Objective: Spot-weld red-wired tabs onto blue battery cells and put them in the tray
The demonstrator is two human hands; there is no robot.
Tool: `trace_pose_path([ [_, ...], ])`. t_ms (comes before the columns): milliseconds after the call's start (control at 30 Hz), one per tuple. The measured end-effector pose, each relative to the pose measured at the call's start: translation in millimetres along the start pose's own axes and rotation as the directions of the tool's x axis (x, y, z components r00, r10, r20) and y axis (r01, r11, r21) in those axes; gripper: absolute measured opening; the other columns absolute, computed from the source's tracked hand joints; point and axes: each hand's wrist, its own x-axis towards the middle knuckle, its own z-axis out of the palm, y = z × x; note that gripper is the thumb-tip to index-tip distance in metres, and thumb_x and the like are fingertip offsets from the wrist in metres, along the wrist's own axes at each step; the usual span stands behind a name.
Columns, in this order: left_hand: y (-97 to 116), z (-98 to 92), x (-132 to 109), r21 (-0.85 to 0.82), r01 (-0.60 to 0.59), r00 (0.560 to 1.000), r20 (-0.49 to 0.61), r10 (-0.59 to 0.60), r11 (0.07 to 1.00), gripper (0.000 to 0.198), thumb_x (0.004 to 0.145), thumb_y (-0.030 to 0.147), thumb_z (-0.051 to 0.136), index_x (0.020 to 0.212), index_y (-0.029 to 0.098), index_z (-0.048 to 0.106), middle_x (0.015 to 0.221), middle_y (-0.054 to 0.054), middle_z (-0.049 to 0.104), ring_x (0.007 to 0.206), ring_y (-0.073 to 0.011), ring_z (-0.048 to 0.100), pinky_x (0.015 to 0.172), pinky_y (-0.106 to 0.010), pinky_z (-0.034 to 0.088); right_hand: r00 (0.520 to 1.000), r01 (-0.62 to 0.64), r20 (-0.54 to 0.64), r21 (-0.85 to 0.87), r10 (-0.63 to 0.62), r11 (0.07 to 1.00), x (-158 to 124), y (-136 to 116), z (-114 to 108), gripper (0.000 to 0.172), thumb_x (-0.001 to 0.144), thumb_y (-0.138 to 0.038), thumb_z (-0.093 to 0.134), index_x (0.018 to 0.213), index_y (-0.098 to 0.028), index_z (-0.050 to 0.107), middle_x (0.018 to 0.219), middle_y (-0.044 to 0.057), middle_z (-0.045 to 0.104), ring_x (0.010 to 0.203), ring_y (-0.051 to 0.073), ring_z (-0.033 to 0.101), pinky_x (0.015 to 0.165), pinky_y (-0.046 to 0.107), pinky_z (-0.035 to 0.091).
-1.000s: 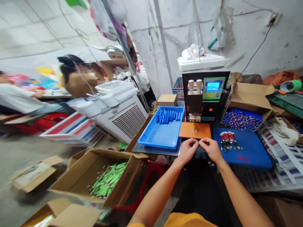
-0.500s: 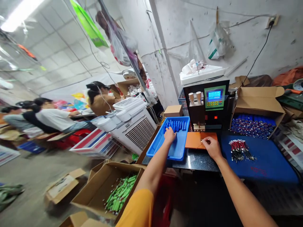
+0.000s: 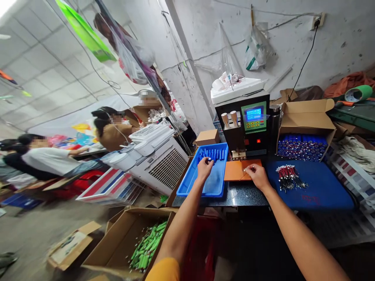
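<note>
My left hand (image 3: 205, 168) is closed over the blue tray (image 3: 215, 188), fingertips pinching what looks like a blue cylindrical battery cell seen mostly end-on. A row of blue battery cells (image 3: 219, 154) lies at the tray's far end, just beyond that hand. My right hand (image 3: 257, 175) is at the orange board (image 3: 233, 171), with thumb and finger pinched on a thin wire lead; its small white end (image 3: 245, 170) shows at the fingertips. Behind the board stands a black machine (image 3: 249, 140) with a lit screen and copper-coloured electrodes (image 3: 238, 154) at its base.
Red and black wire leads (image 3: 290, 177) lie bunched on a blue mat (image 3: 319, 195) to the right. Behind them, a carton (image 3: 307, 117) holds many blue cells. Lower left, another carton (image 3: 102, 242) contains green cells. An air cooler (image 3: 164, 168) and seated people (image 3: 49, 156) are left.
My left hand has come back slightly from the row of cells, its fingers now closed on one. My right hand stays near the board's right side. The camera view has turned slightly right.
</note>
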Motion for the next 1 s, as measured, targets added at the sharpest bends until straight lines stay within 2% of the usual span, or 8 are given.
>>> trace_pose_path([
  [100,23.7,5.1,-28.6,-0.341,-0.046,0.990,0.109,0.088,0.939,0.030,0.078,0.037,0.065,0.097,0.014,0.063,0.080,-0.005,0.071,0.077,-0.0172,0.067,0.076,-0.029,0.051,0.998,-0.063,0.012,0.067,0.062,0.996,2.0,-4.3,-3.1,0.026,0.068,-0.044,0.064,0.067,-0.018,0.064,0.064,0.004,0.064,0.059,0.018,0.057,0.057,0.029,0.044],
  [167,41.4,14.6,-46.4,-0.479,-0.040,0.969,0.196,0.152,0.877,0.029,0.079,0.038,0.065,0.097,0.015,0.062,0.084,-0.006,0.072,0.081,-0.0176,0.068,0.081,-0.030,0.052,0.993,-0.116,0.015,0.119,0.115,0.986,3.1,-6.6,-4.8,0.028,0.067,-0.046,0.065,0.067,-0.018,0.063,0.059,0.002,0.061,0.054,0.016,0.054,0.053,0.028,0.043],
  [267,65.1,35.8,-64.2,-0.554,-0.012,0.942,0.272,0.195,0.832,0.028,0.080,0.036,0.065,0.098,0.015,0.062,0.087,-0.006,0.072,0.081,-0.0174,0.068,0.082,-0.031,0.052,0.982,-0.181,-0.012,0.201,0.187,0.963,4.3,-8.0,-6.5,0.031,0.063,-0.048,0.068,0.067,-0.018,0.061,0.052,-0.001,0.056,0.048,0.014,0.050,0.048,0.025,0.041],
  [400,83.9,66.6,-74.6,-0.556,0.000,0.936,0.292,0.195,0.831,0.024,0.078,0.033,0.066,0.093,0.015,0.065,0.087,-0.005,0.071,0.078,-0.0161,0.066,0.076,-0.028,0.052,0.980,-0.176,-0.051,0.254,0.194,0.951,5.2,-6.4,-7.9,0.034,0.062,-0.049,0.070,0.067,-0.018,0.059,0.055,-0.002,0.056,0.049,0.012,0.051,0.048,0.024,0.041],
  [500,88.0,82.1,-78.7,-0.597,0.015,0.931,0.302,0.207,0.802,0.024,0.080,0.034,0.065,0.092,0.014,0.065,0.083,-0.005,0.069,0.074,-0.0151,0.063,0.071,-0.027,0.052,0.978,-0.181,-0.056,0.265,0.202,0.947,6.3,-5.3,-8.0,0.034,0.061,-0.049,0.070,0.067,-0.018,0.059,0.055,-0.002,0.056,0.048,0.012,0.051,0.047,0.023,0.041],
  [600,86.6,89.8,-80.9,-0.627,0.017,0.945,0.264,0.192,0.779,0.025,0.079,0.037,0.066,0.091,0.014,0.064,0.079,-0.003,0.067,0.071,-0.0143,0.061,0.069,-0.026,0.050,0.975,-0.195,-0.056,0.257,0.216,0.947,8.2,-7.1,-6.3,0.033,0.061,-0.048,0.070,0.068,-0.017,0.059,0.055,-0.002,0.057,0.048,0.012,0.052,0.046,0.023,0.039],
  [800,81.3,95.7,-81.3,-0.670,-0.030,0.952,0.206,0.225,0.742,0.024,0.081,0.034,0.067,0.096,0.015,0.067,0.084,-0.004,0.068,0.080,-0.0159,0.063,0.079,-0.028,0.049,0.985,-0.140,-0.072,0.202,0.157,0.969,15.4,-14.0,1.0,0.031,0.065,-0.048,0.067,0.070,-0.018,0.060,0.057,0.000,0.060,0.051,0.014,0.055,0.047,0.024,0.041],
  [1000,83.5,95.4,-83.4,-0.688,-0.022,0.958,0.194,0.213,0.725,0.025,0.081,0.030,0.066,0.101,0.015,0.068,0.089,-0.005,0.070,0.078,-0.0153,0.063,0.077,-0.027,0.050,0.996,-0.062,-0.059,0.096,0.068,0.993,25.2,-13.0,6.9,0.026,0.069,-0.044,0.063,0.068,-0.018,0.062,0.063,0.003,0.064,0.057,0.017,0.059,0.052,0.026,0.045],
])
